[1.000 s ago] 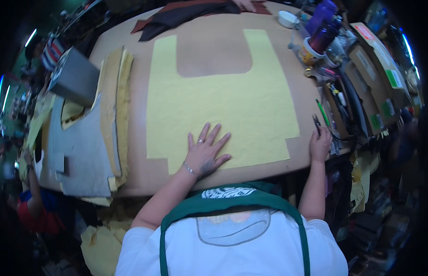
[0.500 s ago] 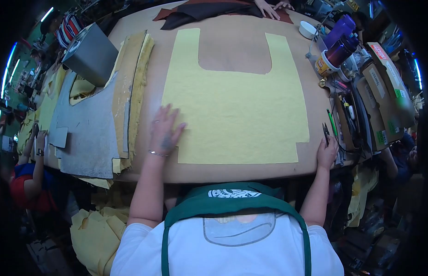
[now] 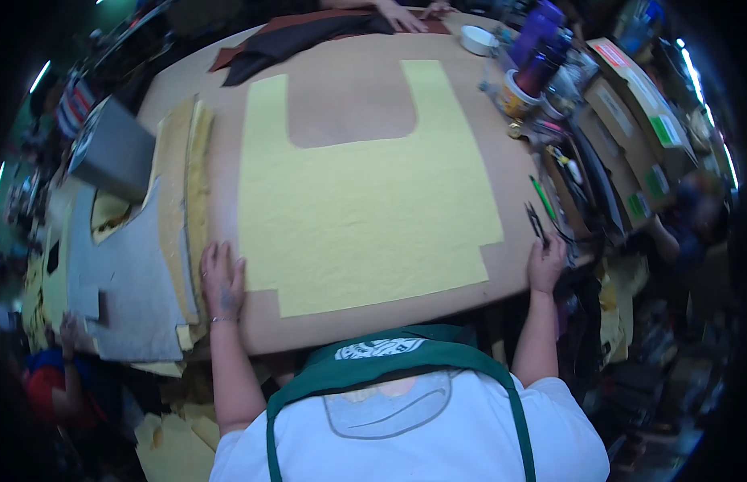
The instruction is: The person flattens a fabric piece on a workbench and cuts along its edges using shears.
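A yellow sheet [image 3: 365, 209] lies flat on the table [image 3: 353, 104], with a deep U-shaped notch at its far side and stepped near corners. My left hand [image 3: 222, 281] rests with its fingers extended on the tabletop, between the sheet's left edge and a stack of layered panels [image 3: 140, 273]. It holds nothing. At the right, my right hand [image 3: 548, 261] is closed around a small pair of dark snips [image 3: 536, 222], whose narrow points face away from me. The snips are beside the sheet, not touching it.
A grey metal block [image 3: 115, 149] stands on the panels. Dark leather pieces [image 3: 301, 44] lie at the far edge near another person's hand [image 3: 402, 16]. On the right are a white bowl [image 3: 478, 39], a tub [image 3: 514, 98] with a bottle, a green pen [image 3: 542, 197] and cardboard boxes [image 3: 630, 128].
My left hand has moved left and nearer to me, off the sheet's edge and beside the panel stack. My right hand still holds the snips. The whole view has turned and shifted.
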The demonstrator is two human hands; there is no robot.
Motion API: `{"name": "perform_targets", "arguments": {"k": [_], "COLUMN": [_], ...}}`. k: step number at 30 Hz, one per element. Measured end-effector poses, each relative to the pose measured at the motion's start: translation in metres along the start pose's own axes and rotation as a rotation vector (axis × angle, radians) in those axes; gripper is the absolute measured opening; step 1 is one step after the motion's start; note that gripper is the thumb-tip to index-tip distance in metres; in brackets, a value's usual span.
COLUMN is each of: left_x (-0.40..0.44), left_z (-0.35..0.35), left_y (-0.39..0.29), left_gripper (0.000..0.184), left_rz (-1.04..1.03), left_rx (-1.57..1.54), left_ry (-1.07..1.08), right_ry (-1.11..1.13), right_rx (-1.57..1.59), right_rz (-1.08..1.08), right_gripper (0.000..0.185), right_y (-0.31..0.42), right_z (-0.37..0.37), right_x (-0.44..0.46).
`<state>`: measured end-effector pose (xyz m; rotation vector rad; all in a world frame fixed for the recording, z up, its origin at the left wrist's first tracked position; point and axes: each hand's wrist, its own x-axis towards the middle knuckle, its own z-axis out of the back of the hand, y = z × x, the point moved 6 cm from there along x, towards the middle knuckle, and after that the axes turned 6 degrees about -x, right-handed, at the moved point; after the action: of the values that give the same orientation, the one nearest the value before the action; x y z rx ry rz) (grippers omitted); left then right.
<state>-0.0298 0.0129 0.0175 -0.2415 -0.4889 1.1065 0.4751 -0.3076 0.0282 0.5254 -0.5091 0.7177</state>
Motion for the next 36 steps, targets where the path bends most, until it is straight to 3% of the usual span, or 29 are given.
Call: {"name": "perform_targets", "arguments": {"k": [2, 17, 20, 25, 36], "left_x": [0.002, 0.0, 0.003, -0.002, -0.004], "left_z": [-0.002, 0.005, -0.003, -0.046, -0.052], "left_y": [-0.002, -0.009, -0.044, -0.116, -0.122], "left_gripper": [0.042, 0.041, 0.045, 0.056, 0.059], "left_rz": [-0.011, -0.066, -0.114, -0.151, -0.117], "left_rx": [0.006, -0.082, -0.059, 0.116, 0.125], "left_ry": [0.007, -0.068, -0.007, 0.387, 0.44], "right_ry": [0.1, 0.154, 0.112, 0.101, 0.094], "right_rx": [0.001, -0.198, -0.202, -0.202, -0.171], "right_rz": [-0.041, -0.06, -0.022, 0.014, 0.019], "right_gripper": [0.017, 0.018, 0.016, 0.012, 0.012], "right_y": [-0.004, 0.01, 0.016, 0.015, 0.017], "right_z": [-0.002, -0.007, -0.004, -0.004, -0.003], "right_x": [0.001, 0.005, 0.004, 0.002, 0.003]}}
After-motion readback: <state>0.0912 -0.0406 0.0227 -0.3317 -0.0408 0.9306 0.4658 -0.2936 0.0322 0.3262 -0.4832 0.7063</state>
